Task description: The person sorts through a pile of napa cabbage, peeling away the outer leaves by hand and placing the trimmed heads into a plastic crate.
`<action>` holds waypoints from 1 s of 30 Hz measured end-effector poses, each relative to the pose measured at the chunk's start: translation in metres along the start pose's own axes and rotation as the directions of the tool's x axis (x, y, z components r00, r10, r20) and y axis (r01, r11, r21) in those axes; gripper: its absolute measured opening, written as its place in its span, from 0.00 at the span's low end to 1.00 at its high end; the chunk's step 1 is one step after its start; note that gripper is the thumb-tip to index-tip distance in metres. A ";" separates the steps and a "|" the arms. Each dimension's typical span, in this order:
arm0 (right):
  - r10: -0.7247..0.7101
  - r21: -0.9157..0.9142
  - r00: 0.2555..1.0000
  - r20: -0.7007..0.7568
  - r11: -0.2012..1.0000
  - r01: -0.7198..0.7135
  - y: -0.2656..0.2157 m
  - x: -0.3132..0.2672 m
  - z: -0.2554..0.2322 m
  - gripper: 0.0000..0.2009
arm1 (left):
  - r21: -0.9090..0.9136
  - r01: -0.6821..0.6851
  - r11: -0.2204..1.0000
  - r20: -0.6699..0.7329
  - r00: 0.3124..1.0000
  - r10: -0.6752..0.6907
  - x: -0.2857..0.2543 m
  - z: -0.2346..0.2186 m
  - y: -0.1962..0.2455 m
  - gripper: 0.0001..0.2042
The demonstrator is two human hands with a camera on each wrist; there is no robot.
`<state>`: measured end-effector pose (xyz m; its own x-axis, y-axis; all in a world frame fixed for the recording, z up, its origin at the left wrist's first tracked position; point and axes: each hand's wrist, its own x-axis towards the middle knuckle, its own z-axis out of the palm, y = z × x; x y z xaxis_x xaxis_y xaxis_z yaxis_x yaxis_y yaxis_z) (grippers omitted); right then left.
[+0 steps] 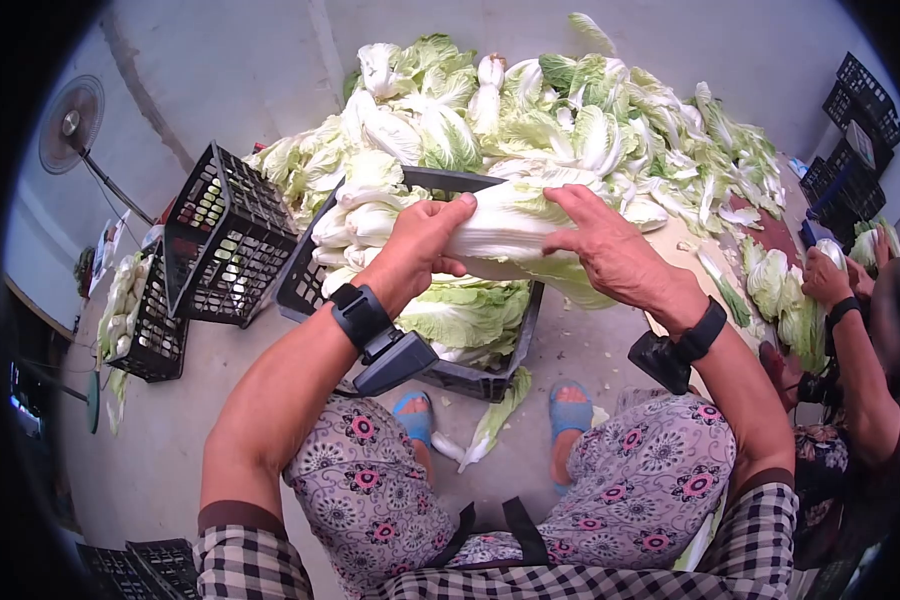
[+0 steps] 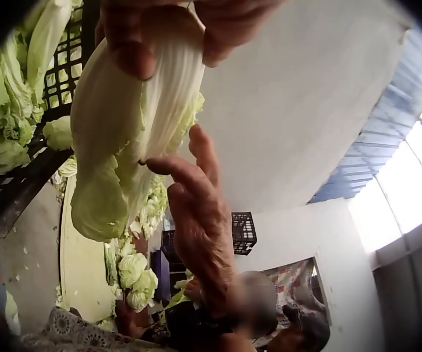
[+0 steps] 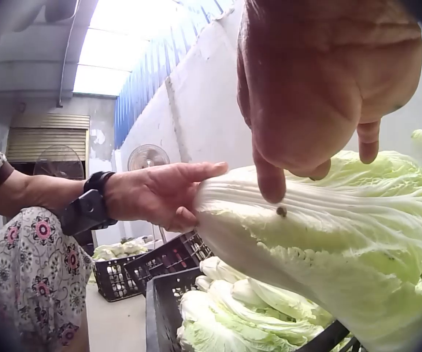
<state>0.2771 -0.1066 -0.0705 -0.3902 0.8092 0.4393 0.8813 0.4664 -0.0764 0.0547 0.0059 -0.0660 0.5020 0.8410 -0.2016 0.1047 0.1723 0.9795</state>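
A pale napa cabbage (image 1: 505, 225) lies sideways between both hands, over a black plastic crate (image 1: 490, 383). My left hand (image 1: 420, 245) grips its white base end, thumb on top and fingers beneath. My right hand (image 1: 620, 250) is at the leafier end with its fingers spread; in the left wrist view one extended fingertip meets the leaf surface. A small dark spot (image 3: 281, 211) shows on the outer leaf close to that finger in the right wrist view. Inside the crate lie several more napa cabbages (image 1: 460, 315).
Cabbages and loose leaves form a large heap (image 1: 590, 120) against the wall. Left of me stand a tilted black crate (image 1: 230, 240), a filled crate (image 1: 155, 330) and a fan (image 1: 70, 122). A fallen leaf (image 1: 495, 415) lies between my feet. At right another person's hand (image 1: 830, 275) handles cabbage.
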 end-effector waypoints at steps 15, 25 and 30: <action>0.119 0.007 0.992 0.048 0.993 -0.119 0.007 -0.015 -0.012 0.14 | 0.030 -0.023 0.999 -0.003 1.000 0.023 -0.001 0.011 -0.002 0.23; 0.011 -0.008 0.998 -0.059 1.000 -0.011 0.007 -0.015 -0.004 0.13 | 0.041 -0.005 0.999 0.004 1.000 0.005 0.000 0.015 0.000 0.24; 0.160 0.117 0.983 -0.090 0.982 -0.149 0.006 -0.011 -0.006 0.12 | 0.046 -0.001 0.999 -0.033 0.999 0.003 0.002 0.013 -0.002 0.23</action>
<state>0.2887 -0.1151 -0.0705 -0.2188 0.8378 0.5003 0.8921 0.3795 -0.2454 0.0670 0.0007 -0.0685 0.4734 0.8581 -0.1990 0.1433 0.1478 0.9786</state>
